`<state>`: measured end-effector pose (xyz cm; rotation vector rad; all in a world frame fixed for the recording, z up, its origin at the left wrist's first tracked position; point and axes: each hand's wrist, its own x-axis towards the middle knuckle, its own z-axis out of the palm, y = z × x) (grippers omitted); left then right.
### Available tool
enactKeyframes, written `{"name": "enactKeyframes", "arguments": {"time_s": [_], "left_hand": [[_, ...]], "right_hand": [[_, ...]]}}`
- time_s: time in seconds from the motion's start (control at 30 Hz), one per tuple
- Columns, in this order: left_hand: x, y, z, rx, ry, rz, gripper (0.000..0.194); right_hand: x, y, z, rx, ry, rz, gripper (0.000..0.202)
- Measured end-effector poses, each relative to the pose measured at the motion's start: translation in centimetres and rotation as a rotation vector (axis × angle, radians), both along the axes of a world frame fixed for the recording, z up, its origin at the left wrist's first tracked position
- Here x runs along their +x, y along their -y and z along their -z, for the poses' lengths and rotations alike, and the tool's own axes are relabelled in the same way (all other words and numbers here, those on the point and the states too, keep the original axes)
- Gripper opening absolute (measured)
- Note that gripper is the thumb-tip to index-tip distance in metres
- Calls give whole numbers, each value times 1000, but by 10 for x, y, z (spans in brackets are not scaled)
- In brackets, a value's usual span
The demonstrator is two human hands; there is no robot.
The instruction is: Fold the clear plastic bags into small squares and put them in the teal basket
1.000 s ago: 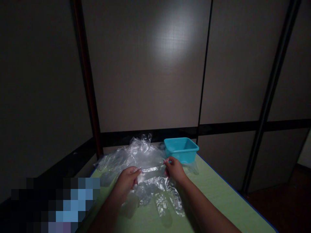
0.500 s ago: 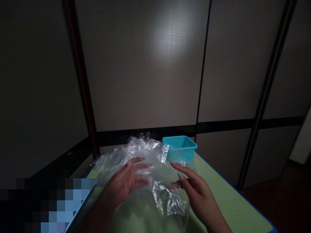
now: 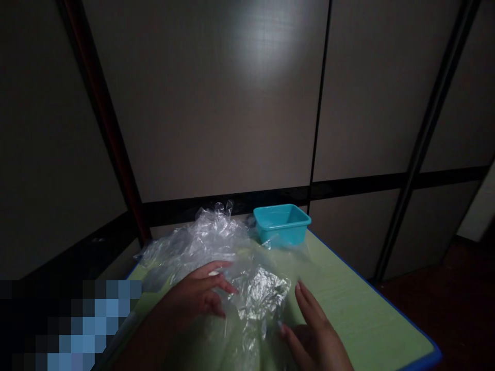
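Observation:
Clear crinkled plastic [image 3: 265, 291] lies between my two hands on the green table. My left hand [image 3: 204, 293] is at its left side, fingers spread and partly bent, touching or just above it. On the right, my right hand [image 3: 315, 330] has thumb and fingers apart, close to the plastic's right edge, with nothing gripped. A larger heap of clear plastic [image 3: 204, 234] rests at the back left of the table. Whether the two pieces of plastic are joined I cannot tell.
A turquoise basket [image 3: 284, 234] stands at the back of the table [image 3: 359, 304], which has a blue edge. Wardrobe panels [image 3: 232, 129] rise close behind it. A pixelated patch covers the lower left.
My right hand has moved lower and its fingers are apart from the plastic. The plastic between my hands is more bunched. The view has shifted slightly.

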<state>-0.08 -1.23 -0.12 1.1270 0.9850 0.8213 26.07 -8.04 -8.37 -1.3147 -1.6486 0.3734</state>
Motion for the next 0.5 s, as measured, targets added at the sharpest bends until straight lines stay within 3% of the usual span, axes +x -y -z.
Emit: {"name": "enactKeyframes", "arguments": {"time_s": [0.13,0.2,0.27,0.33,0.4,0.5], "left_hand": [[4,-8,1,298,-219,-386,59],[8,-6,1,487,-301,-485,52],[15,-1,2,745,-449,-369,42],[25,7,5,982,-666,-73,41],[35,14,11,1015,-822,221,52],[45,20,20,945,-928,430,77]], "right_hand": [[-3,0,18,13,-30,8,75],[-5,-1,20,2,-57,-8,81],[-6,1,16,-35,-66,-21,81],[-3,3,8,-78,-80,-19,79],[2,8,-1,-100,-104,-17,76],[10,16,-14,-108,-100,-41,72]]}}
